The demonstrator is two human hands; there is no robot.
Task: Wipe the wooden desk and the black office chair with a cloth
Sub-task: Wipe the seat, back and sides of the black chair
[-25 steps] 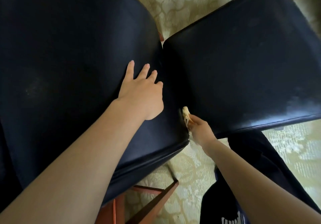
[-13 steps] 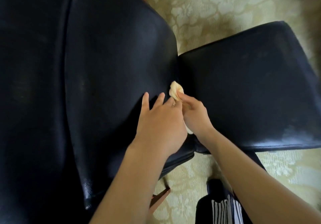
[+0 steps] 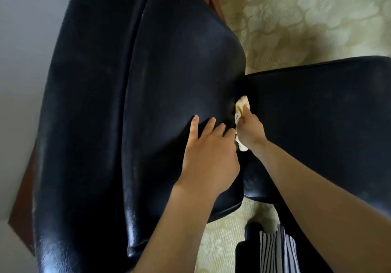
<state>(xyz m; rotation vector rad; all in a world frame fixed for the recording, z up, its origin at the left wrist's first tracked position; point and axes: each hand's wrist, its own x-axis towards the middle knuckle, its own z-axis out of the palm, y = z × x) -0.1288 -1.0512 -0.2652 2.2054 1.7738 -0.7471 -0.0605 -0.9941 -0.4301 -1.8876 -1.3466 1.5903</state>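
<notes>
Where the backrest (image 3: 179,61) meets the seat (image 3: 317,107) of the black office chair (image 3: 84,124), the right grip (image 3: 250,132) is clenched round the pale yellow cloth (image 3: 242,103), and that cloth sits right in the crease between the two cushions. The left grip (image 3: 208,152) is released, fingers straight and spread, palm flat on the backrest just beside the cloth. Cream patterned carpet (image 3: 296,18) lies beneath, reddish wood (image 3: 23,198) shows at the chair's left edge, and striped clothing (image 3: 275,251) is at the bottom.

The right hand (image 3: 250,132) has slid the cloth (image 3: 242,105) further up the seam of the chair (image 3: 179,71).
</notes>
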